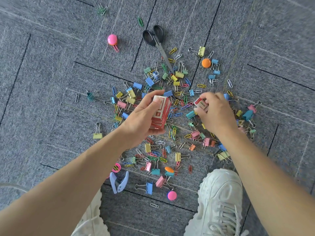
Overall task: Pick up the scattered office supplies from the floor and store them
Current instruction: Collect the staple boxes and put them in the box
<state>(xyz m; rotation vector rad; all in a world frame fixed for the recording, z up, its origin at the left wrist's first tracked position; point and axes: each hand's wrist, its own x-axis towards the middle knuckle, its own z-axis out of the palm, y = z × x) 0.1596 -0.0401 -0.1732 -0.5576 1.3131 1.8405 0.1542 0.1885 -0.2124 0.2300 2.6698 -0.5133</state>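
A heap of coloured binder clips (149,81) and paper clips (173,132) covers the grey carpet at the centre. My left hand (141,120) holds a stack of small red and white staple boxes (161,113) above the heap. To the right, my right hand (216,113) pinches one more small red staple box (201,103) just above the clips. Black-handled scissors (156,40) lie beyond the heap, blades pointing toward it. A lilac hole punch (118,182) rests near my left shoe.
Round magnets lie about: a pink one (112,39) far left, an orange one (206,63) far right, another pink one (171,195) between my shoes. My white sneakers (219,201) stand at the heap's near edge. Stray clips (102,10) lie farther away. No container shows.
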